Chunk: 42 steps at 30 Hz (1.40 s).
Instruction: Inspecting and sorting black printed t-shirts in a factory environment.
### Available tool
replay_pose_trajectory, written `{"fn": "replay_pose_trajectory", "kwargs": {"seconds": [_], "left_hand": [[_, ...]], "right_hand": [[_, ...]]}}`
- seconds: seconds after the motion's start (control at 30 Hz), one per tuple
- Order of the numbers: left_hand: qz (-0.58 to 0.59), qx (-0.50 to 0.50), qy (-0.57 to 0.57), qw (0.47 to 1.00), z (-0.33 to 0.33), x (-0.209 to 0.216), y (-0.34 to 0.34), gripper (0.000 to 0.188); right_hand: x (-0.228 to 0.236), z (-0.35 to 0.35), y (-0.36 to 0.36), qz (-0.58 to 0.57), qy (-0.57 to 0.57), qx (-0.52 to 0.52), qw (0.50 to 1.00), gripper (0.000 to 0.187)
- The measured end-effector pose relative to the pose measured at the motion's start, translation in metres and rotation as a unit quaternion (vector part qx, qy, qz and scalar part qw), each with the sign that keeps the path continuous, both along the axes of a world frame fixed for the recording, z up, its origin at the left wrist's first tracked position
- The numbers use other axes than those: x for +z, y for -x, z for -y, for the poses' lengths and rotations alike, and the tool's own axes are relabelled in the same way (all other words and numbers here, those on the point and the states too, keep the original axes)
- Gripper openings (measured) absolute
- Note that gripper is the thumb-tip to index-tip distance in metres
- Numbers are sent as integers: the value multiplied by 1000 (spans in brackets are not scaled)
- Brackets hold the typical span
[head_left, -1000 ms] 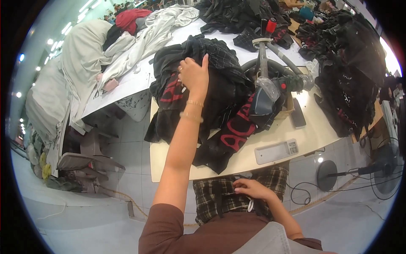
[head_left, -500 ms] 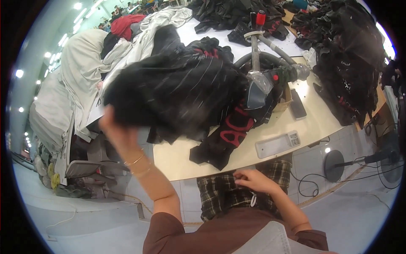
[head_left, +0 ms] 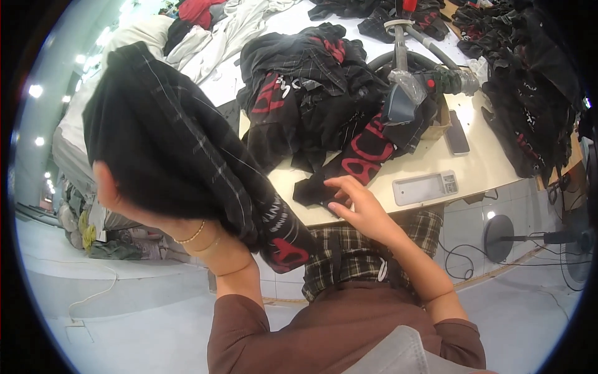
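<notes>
A black garment (head_left: pixel 162 131) with plaid panels and red and white print hangs over my left hand (head_left: pixel 128 202), raised at the left side of the table. My left hand grips it from below; most of its fingers are hidden by the cloth. One end of the garment droops down toward my lap. My right hand (head_left: pixel 358 209) is held over the table's near edge, fingers apart and holding nothing. Beside its fingertips lies a black sleeve-like piece (head_left: pixel 349 165) with red print. A heap of similar dark garments (head_left: pixel 305 93) rests behind it.
A metal-armed machine (head_left: pixel 405 93), partly wrapped in clear plastic, stands on the cream table (head_left: pixel 486 137). A grey tray (head_left: pixel 423 188) and a dark phone-like slab (head_left: pixel 458 132) lie right of centre. More black garments (head_left: pixel 529 93) hang at the right; white cloth (head_left: pixel 233 37) lies at the far left.
My left hand has drawn the black garment off the heap, leftward and nearer to me. My right hand has risen from my lap to the table's edge, its fingers spreading.
</notes>
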<state>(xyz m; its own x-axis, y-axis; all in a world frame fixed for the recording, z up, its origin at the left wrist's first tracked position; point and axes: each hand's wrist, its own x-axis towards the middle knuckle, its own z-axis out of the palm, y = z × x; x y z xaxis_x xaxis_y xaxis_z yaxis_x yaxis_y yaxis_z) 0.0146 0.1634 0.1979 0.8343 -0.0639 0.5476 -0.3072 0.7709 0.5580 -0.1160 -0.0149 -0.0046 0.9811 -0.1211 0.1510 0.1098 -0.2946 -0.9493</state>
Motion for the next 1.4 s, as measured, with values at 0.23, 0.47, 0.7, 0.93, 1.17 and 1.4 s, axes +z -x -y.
{"fn": "replay_pose_trajectory", "kwargs": {"seconds": [0.23, 0.47, 0.7, 0.93, 1.17, 1.4], "left_hand": [[302, 353, -374, 803, 29, 11, -18, 21], [421, 540, -461, 565, 10, 49, 8, 27], [294, 632, -391, 602, -22, 98, -4, 33], [361, 741, -358, 440, -70, 96, -56, 31], [354, 621, -393, 578, -53, 62, -51, 24], [275, 525, -409, 694, -67, 53, -44, 31]], "right_hand": [[18, -3, -5, 57, -103, -90, 989, 23], [40, -45, -50, 127, 53, -96, 986, 44], [73, -16, -112, 167, -279, 0, 946, 31], [178, 46, -55, 218, -367, -184, 885, 20], [218, 78, -30, 311, -289, -180, 887, 26], [217, 126, -87, 318, -410, 414, 748, 23]]}}
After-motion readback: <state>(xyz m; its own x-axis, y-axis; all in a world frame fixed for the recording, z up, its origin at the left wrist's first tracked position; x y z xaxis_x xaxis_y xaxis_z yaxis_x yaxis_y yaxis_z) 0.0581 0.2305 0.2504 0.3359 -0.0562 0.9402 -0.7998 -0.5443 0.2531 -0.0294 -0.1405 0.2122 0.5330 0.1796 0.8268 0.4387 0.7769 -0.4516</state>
